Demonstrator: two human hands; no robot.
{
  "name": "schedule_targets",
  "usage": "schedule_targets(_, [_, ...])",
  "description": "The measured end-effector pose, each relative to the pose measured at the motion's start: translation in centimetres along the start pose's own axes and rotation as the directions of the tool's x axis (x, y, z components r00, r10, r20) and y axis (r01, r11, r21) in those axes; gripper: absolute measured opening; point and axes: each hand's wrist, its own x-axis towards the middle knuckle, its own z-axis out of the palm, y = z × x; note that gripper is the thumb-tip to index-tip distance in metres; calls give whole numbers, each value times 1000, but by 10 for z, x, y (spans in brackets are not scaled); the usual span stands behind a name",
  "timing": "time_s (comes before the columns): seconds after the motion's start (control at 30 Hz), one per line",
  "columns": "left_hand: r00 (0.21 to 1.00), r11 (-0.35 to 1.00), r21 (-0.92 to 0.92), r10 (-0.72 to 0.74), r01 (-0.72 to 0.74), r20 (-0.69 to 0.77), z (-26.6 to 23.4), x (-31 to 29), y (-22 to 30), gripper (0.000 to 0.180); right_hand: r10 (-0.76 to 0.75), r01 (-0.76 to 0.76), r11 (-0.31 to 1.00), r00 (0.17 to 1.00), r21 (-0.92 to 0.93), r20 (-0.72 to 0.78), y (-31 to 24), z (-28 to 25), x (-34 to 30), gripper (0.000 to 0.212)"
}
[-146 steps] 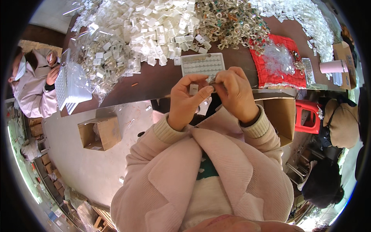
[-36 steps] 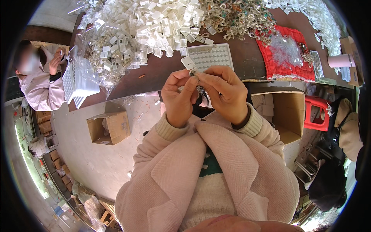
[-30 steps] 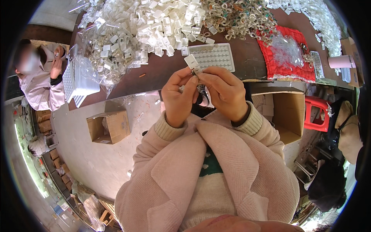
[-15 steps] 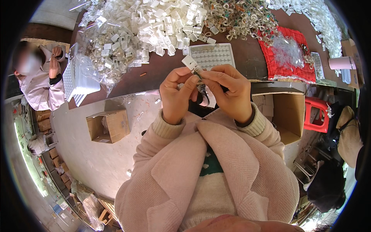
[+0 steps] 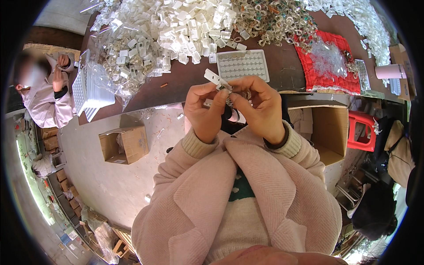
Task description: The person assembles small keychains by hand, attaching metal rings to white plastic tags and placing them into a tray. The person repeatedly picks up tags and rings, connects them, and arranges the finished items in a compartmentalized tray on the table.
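Both hands meet in front of my chest, just off the table's near edge. My left hand (image 5: 204,109) pinches a small white plastic card (image 5: 211,77) with dark marks or slots, tilted, its far end sticking out past the fingers. My right hand (image 5: 264,108) is closed at the card's lower end, thumb and forefinger pressed on a small shiny piece there. Fingers hide most of that piece, so its kind does not show. Beyond the hands lies a white tray (image 5: 243,53) with rows of small hollows.
Heaps of white cards (image 5: 190,26) and small hoop-shaped pieces (image 5: 276,22) cover the brown table (image 5: 152,95). A red padded cloth (image 5: 327,79) lies right, stacked trays (image 5: 90,88) left. Cardboard boxes (image 5: 123,143) and a red stool (image 5: 362,130) stand below; another person (image 5: 51,97) sits left.
The right hand has turned and its fingers have curled closer around the card's lower end. The card has shifted slightly left and away. The left hand keeps its pinch.
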Motion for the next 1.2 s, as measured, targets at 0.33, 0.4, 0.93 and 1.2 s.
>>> schedule_targets(0.33, [997, 995, -98, -39, 32, -65, 6, -3, 2, 20, -10, 23, 993, 993, -116, 114, 3, -4, -1, 31])
schedule_targets(0.4, [999, 997, -76, -24, 21, -40, 5, -2, 2, 19, -40, 53, 989, 995, -138, 96, 0, -4, 0, 31])
schedule_targets(0.93, [969, 853, -461, -233, 243, 80, -8, -1, -6, 15, -45, 35, 994, 994, 107, 95, 17, -2, 10, 22])
schedule_targets(1.2, [948, 865, -400, -316, 302, 32, -14, 4, -7, 14, 47, -44, 999, 978, -16, 202, 40, -2, 6, 22])
